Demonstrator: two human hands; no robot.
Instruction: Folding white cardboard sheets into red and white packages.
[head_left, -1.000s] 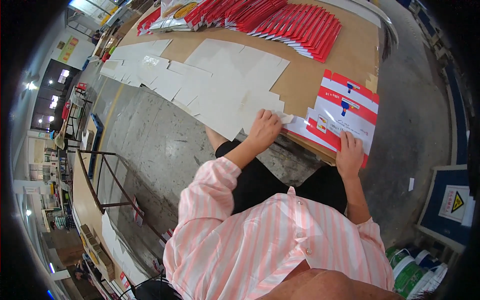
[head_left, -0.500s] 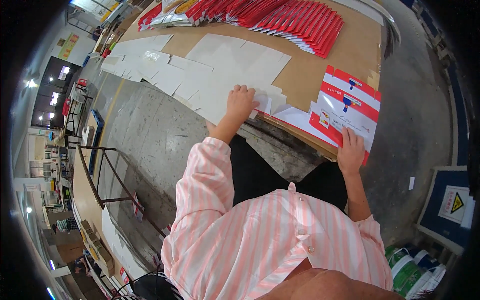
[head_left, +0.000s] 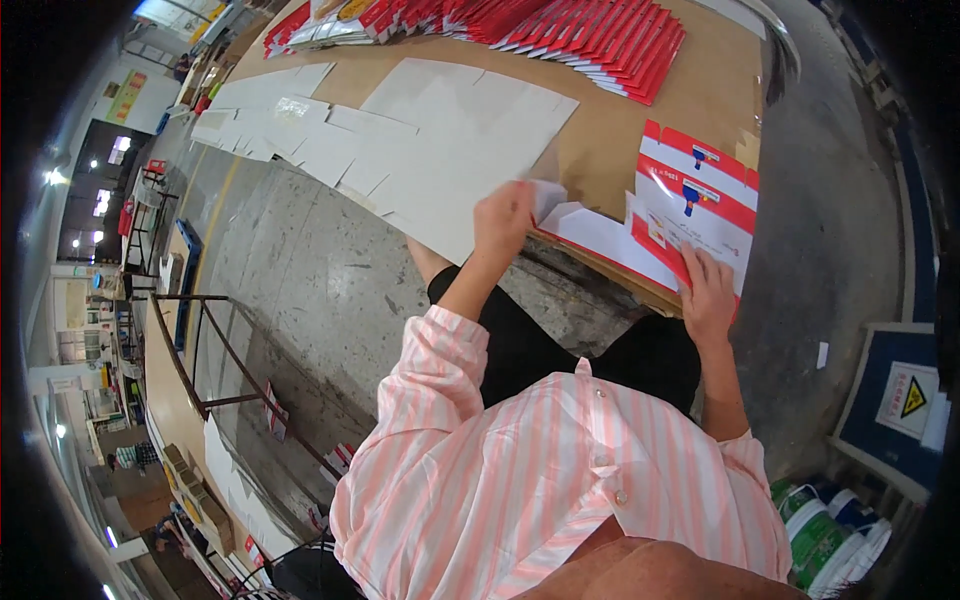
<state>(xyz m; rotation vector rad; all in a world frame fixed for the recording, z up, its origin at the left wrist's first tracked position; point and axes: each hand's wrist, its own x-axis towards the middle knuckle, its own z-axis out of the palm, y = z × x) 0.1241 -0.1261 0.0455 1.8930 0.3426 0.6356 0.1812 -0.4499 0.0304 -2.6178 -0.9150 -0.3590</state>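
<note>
A flat red-and-white die-cut carton point(head_left: 695, 195) lies at the near edge of the brown table point(head_left: 640, 105). My right hand point(head_left: 708, 290) rests flat on its near corner, fingers spread. My left hand point(head_left: 505, 215) is closed on a white flap point(head_left: 560, 205) at the carton's left end, which is lifted a little off the table. Directly left of that hand lies a large spread of white flat sheets point(head_left: 450, 150), overhanging the table edge.
A fanned row of red flat cartons point(head_left: 600, 30) runs along the far side of the table. More white sheets point(head_left: 260, 110) lie at the left end. On the floor stand a metal frame point(head_left: 200, 350), green-and-white buckets point(head_left: 830, 520) and a blue board point(head_left: 900, 390).
My left hand went from the carton's left edge out over the white sheets, then came back and now grips the lifted white flap. My right hand stayed on the carton.
</note>
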